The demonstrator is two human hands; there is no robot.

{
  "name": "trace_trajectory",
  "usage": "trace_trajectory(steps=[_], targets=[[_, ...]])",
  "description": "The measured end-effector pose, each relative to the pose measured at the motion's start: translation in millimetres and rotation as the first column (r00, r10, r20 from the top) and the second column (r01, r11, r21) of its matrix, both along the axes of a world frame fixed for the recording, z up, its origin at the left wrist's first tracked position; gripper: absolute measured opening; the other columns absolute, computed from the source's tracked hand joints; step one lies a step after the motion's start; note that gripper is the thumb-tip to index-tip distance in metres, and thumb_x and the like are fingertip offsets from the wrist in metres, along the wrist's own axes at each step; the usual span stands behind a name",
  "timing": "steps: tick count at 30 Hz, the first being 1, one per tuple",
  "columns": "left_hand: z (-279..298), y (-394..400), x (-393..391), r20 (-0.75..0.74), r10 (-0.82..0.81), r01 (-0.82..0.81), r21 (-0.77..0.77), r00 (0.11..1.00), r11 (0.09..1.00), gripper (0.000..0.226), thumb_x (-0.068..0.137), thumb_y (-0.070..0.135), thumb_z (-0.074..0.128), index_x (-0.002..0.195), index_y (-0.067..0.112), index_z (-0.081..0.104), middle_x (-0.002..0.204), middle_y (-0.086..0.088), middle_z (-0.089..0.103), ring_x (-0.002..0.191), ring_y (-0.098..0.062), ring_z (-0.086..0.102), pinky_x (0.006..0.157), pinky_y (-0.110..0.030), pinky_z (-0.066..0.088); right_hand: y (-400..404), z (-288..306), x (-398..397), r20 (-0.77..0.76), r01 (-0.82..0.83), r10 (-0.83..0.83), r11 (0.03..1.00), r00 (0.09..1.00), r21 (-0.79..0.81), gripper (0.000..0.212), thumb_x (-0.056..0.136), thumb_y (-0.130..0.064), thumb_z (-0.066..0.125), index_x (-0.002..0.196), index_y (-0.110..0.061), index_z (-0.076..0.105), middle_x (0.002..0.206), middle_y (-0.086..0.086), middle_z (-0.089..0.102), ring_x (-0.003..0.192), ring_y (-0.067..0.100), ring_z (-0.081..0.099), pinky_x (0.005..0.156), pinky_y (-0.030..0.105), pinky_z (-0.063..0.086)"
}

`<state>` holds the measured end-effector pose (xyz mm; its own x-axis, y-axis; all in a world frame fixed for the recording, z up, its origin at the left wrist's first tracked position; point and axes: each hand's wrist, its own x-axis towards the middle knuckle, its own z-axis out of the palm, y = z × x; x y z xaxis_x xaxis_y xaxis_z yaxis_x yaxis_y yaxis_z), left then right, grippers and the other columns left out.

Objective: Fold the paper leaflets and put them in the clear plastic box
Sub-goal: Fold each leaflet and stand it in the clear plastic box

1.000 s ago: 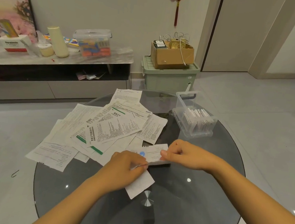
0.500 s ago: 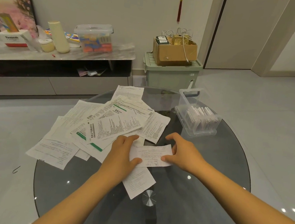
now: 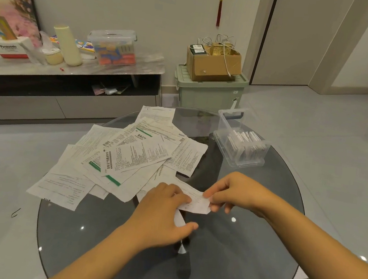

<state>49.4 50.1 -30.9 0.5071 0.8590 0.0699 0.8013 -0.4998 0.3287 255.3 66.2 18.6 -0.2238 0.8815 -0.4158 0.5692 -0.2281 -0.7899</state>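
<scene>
In the head view, both hands are working 1 small leaflet (image 3: 196, 204) low over the near middle of the round glass counter (image 3: 246, 249), just in front of the loose pile of leaflets (image 3: 131, 154). The left hand (image 3: 160, 214) is lying over the leaflet's left part, its fingers (image 3: 183, 199) curling down onto the paper and its thumb reaching out toward the right below it, so the fingers are clamping the sheet rather than standing apart. The right hand (image 3: 234, 192) is pinching the leaflet's right edge between thumb and forefinger, its other fingers hanging loosely curled. The leaflet's long axis is running left to right between the 2 hands, and the fold under way looks only partly made, though the crease itself is hidden by the left hand. The clear plastic box (image 3: 241, 141) is standing at the far right of the counter, well apart from the hands and beyond the right hand, so the right hand is the nearer one for dropping the folded piece in. The box is already holding a row of folded leaflets, too tightly packed to count. The pile is showing roughly 8 to 10 unfolded sheets, overlapping so an exact count is not possible; 1 box and 2 hands are in view.
</scene>
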Motion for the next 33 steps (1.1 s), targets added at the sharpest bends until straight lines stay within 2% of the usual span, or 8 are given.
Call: trace_trajectory(steps=[7,9,12,17,21,25,29,33], targets=[[3.8,-3.2,6.3,0.075,0.003,-0.006,0.043,0.997,0.999,0.039,0.084,0.062,0.051,0.107,0.032,0.061,0.105,0.018,0.057,0.100,-0.004,0.044,0.075,-0.017,0.027,-7.4,17.6,-6.2,-0.086,-0.055,0.064,0.993,0.994,0.099,0.018,0.081,-0.010,0.069,0.096,-0.019,0.076,0.078,0.005,0.073,0.055,0.006,0.058,0.046,0.009,0.037],[5.5,-3.4,7.8,0.112,0.015,-0.019,0.034,0.994,0.999,0.027,0.089,0.054,0.049,0.081,0.031,0.059,0.082,0.013,0.057,0.081,-0.003,0.045,0.066,-0.020,0.028,-7.1,16.3,-8.3,-0.085,-0.061,0.078,0.981,0.993,0.186,0.019,0.083,-0.012,0.068,0.097,-0.023,0.075,0.083,0.002,0.073,0.059,0.009,0.058,0.052,0.011,0.043],[2.1,-1.7,7.9,0.157,0.061,-0.062,-0.002,0.986,0.998,0.044,0.092,0.043,0.050,0.056,0.024,0.035,0.059,0.004,0.041,0.060,-0.008,0.040,0.053,-0.020,0.026,-4.2,11.3,-9.6,-0.008,-0.095,0.104,0.933,0.995,0.348,0.023,0.083,-0.014,0.066,0.093,-0.034,0.073,0.090,-0.007,0.071,0.070,0.009,0.058,0.067,0.018,0.049],[-1.4,3.3,5.0,0.309,0.086,-0.042,-0.143,0.947,0.989,0.007,0.089,0.030,0.058,0.093,0.026,0.062,0.089,0.015,0.058,0.085,-0.001,0.052,0.072,-0.013,0.040,1.7,-4.2,-11.0,0.133,-0.182,0.133,0.857,0.982,0.483,0.034,0.079,-0.021,0.071,0.103,-0.043,0.064,0.107,-0.012,0.052,0.089,0.000,0.053,0.072,0.005,0.041],[-0.8,5.1,3.7,0.338,0.147,-0.073,-0.221,0.930,0.973,0.027,0.085,0.023,0.065,0.102,0.034,0.047,0.102,0.016,0.048,0.089,0.004,0.048,0.074,-0.005,0.036,8.4,-27.9,-12.9,0.243,-0.231,0.129,0.861,0.961,0.453,0.049,0.075,-0.029,0.076,0.119,-0.040,0.057,0.111,-0.010,0.048,0.097,0.002,0.045,0.079,0.009,0.038],[-1.7,8.3,1.8,0.351,0.170,-0.071,-0.277,0.921,0.958,0.050,0.082,0.020,0.070,0.117,0.038,0.038,0.111,0.019,0.038,0.091,0.017,0.042,0.075,0.000,0.035,11.6,-43.2,-19.4,0.379,-0.274,0.117,0.878,0.918,0.393,0.066,0.076,-0.038,0.073,0.135,-0.039,0.042,0.117,-0.006,0.046,0.112,0.015,0.036,0.101,0.030,0.032],[-1.2,10.7,0.5,0.350,0.174,-0.061,-0.311,0.920,0.948,0.066,0.082,0.018,0.071,0.132,0.036,0.032,0.120,0.017,0.034,0.099,0.005,0.044,0.081,-0.008,0.038,16.4,-41.6,-20.4,0.482,-0.318,0.125,0.883,0.867,0.344,0.077,0.080,-0.039,0.070,0.143,-0.042,0.026,0.125,-0.003,0.039,0.117,0.018,0.031,0.102,0.029,0.022],[0.6,9.8,0.7,0.384,0.171,-0.045,-0.314,0.907,0.948,0.067,0.082,0.014,0.070,0.124,0.044,0.028,0.121,0.015,0.034,0.104,0.000,0.042,0.091,-0.017,0.038,20.8,-39.8,-15.7,0.480,-0.297,0.116,0.900,0.869,0.320,0.074,0.081,-0.029,0.071,0.141,-0.040,0.029,0.127,-0.002,0.035,0.119,0.018,0.032,0.104,0.030,0.026]])
